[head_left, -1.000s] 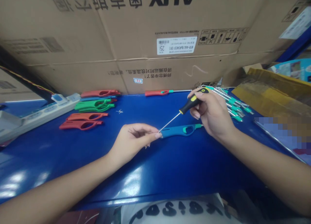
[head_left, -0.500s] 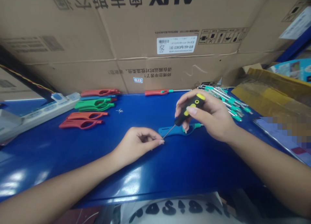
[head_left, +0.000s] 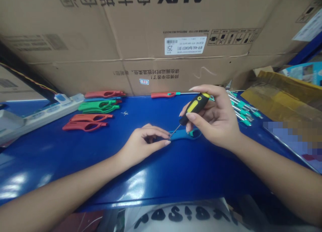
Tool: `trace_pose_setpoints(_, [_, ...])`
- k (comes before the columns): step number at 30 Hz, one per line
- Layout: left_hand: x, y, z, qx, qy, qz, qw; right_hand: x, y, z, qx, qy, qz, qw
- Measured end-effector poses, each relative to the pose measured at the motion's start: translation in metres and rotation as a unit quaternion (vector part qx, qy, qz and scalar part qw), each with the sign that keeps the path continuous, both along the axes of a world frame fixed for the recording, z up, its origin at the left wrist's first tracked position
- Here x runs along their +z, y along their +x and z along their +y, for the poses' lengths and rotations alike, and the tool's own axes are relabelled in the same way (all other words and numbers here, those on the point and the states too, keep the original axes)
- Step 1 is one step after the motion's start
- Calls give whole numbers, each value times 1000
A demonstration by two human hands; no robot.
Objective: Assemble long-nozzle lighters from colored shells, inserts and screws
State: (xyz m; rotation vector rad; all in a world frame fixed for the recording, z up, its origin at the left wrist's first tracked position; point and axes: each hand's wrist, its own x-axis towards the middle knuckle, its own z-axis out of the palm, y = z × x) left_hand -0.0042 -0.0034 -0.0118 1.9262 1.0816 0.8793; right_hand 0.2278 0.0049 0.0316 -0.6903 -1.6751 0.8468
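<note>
My right hand (head_left: 216,118) is wrapped round a black and yellow screwdriver (head_left: 195,108), held tilted with its thin shaft pointing down to the left. The screwdriver's tip is at the left end of a blue long-nosed lighter (head_left: 181,135), which lies on the table with a teal part showing in its trigger loop. My left hand (head_left: 143,139) is closed on that left end, thumb in front and fingers behind. The fingers hide the end of the handle, and my right hand covers the far end. Whether a screw sits under the tip, I cannot tell.
Red, green and blue lighter handles (head_left: 87,125) lie at the left beside a white power strip (head_left: 42,116). Small screws (head_left: 124,113) lie near them. A red lighter (head_left: 163,95) rests against the cardboard (head_left: 141,47). Metal rods with teal ends (head_left: 243,113) are piled at right.
My left hand has moved slightly up and its fingers now cover the blue lighter's left end. The screwdriver tip has moved up from the left fingertips onto that end.
</note>
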Motion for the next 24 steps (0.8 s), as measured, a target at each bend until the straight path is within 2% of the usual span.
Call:
trace_pose_setpoints(5, [-6,-5,7,-2,44,56,997,-6,0,3,-38,26,-16,999])
trace_pose_setpoints(11, [-15,-7,14,-37,94,92,991,-12,1,6,-32,48,-46,997])
trace_pose_setpoints(17, [-14,-3,13,-52,107,126,985,-13,1,6,-33,61,-62,996])
trace_pose_setpoints(24, [-16,-2,14,-63,122,121,983,-16,-1,6,-24,80,-64,994])
